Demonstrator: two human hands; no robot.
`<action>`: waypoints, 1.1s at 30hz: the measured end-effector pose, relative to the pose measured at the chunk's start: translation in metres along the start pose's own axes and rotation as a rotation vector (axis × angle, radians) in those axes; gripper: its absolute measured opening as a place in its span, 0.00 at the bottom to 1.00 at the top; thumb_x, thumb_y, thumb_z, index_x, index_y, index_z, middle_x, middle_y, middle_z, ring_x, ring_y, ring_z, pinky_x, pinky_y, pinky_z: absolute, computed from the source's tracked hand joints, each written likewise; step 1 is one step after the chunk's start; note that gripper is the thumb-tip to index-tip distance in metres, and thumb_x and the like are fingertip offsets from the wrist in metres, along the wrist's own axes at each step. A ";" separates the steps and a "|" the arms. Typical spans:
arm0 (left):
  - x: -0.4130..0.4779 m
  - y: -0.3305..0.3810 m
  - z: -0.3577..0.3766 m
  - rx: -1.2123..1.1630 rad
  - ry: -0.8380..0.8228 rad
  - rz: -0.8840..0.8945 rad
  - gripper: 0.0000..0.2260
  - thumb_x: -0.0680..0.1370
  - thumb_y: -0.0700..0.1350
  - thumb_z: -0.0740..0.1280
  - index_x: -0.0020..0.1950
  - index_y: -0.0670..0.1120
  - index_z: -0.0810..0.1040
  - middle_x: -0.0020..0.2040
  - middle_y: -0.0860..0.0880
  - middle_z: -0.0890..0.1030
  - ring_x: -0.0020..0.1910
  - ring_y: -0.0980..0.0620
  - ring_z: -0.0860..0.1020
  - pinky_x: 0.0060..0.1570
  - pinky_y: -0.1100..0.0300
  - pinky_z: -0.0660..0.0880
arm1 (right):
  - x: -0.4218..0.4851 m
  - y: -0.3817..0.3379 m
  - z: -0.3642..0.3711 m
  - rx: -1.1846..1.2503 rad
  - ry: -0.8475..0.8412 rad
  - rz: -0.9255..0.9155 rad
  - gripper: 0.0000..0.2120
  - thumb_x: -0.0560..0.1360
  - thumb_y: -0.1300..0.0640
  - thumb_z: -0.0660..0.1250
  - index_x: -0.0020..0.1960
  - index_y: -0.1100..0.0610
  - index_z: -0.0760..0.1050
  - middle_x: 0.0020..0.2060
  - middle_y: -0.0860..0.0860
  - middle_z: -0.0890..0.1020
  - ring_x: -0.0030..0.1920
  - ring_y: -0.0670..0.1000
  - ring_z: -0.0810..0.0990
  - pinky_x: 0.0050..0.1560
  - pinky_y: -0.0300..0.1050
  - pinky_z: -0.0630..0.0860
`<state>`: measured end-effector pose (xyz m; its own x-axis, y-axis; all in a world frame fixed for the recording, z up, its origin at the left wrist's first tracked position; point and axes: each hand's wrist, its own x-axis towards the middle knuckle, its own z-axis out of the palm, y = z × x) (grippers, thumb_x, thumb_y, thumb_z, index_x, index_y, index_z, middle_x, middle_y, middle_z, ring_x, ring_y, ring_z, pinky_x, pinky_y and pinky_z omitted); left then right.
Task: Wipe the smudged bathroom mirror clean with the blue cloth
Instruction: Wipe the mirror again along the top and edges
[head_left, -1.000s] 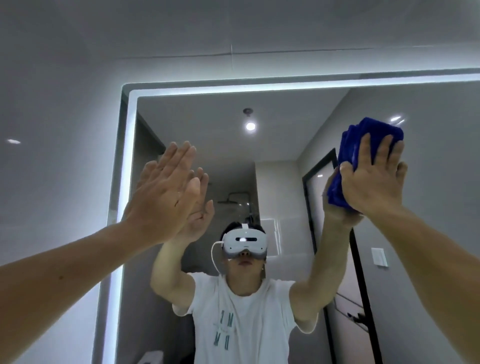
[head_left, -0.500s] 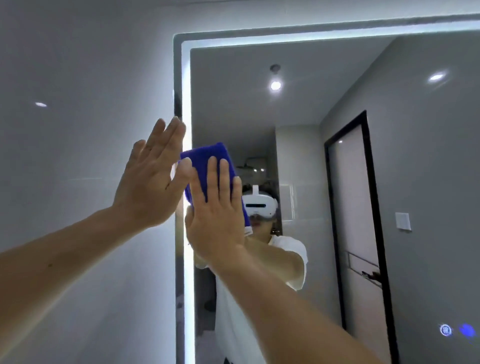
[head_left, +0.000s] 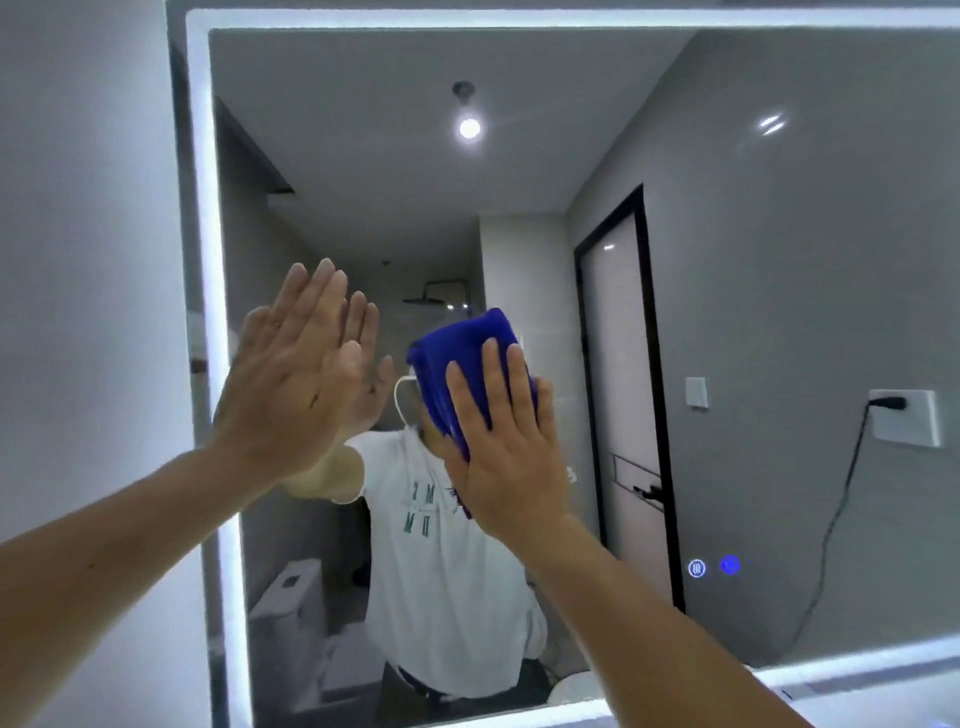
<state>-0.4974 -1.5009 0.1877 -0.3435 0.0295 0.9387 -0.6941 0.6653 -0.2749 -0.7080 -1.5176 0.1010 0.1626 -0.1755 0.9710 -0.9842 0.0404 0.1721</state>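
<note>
"Where's the cloth?"

"I see the blue cloth (head_left: 462, 358) bunched against the mirror (head_left: 779, 270), about mid-height and left of centre. The right hand (head_left: 504, 457) lies flat over its lower half, fingers straight and pressing it to the glass, not curled round it."

"And the other one?"

"The left hand (head_left: 291, 384) is spread flat too, fingers straight and holding nothing. It's just beside the lit strip (head_left: 208, 208) on the mirror's left edge. I can't tell if the palm touches the glass."

"Anything else on the mirror?"

"Two glowing touch icons (head_left: 712, 566), low and to the right, well apart from both hands."
</note>
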 end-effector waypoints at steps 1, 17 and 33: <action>0.002 0.011 0.008 0.032 0.012 0.052 0.22 0.81 0.47 0.52 0.74 0.39 0.59 0.71 0.33 0.69 0.69 0.32 0.68 0.67 0.33 0.64 | -0.010 0.025 -0.005 -0.023 -0.002 0.013 0.31 0.81 0.46 0.56 0.80 0.54 0.49 0.79 0.59 0.47 0.78 0.61 0.45 0.76 0.63 0.50; -0.007 0.055 0.117 0.172 -0.146 0.075 0.27 0.83 0.55 0.47 0.81 0.46 0.50 0.81 0.50 0.50 0.80 0.49 0.49 0.74 0.44 0.56 | -0.097 0.256 -0.059 -0.169 -0.045 0.431 0.32 0.79 0.45 0.51 0.80 0.54 0.46 0.78 0.61 0.47 0.78 0.63 0.45 0.73 0.64 0.53; -0.133 -0.043 0.005 0.210 -0.263 -0.168 0.30 0.81 0.61 0.46 0.79 0.48 0.56 0.80 0.48 0.52 0.79 0.45 0.48 0.75 0.37 0.46 | -0.069 -0.108 0.029 0.048 -0.022 0.151 0.29 0.81 0.47 0.57 0.79 0.54 0.53 0.79 0.58 0.50 0.78 0.62 0.47 0.76 0.63 0.47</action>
<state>-0.4248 -1.5376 0.0734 -0.3454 -0.2783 0.8962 -0.8600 0.4761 -0.1836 -0.6150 -1.5384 0.0106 0.0114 -0.1926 0.9812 -0.9996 0.0214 0.0158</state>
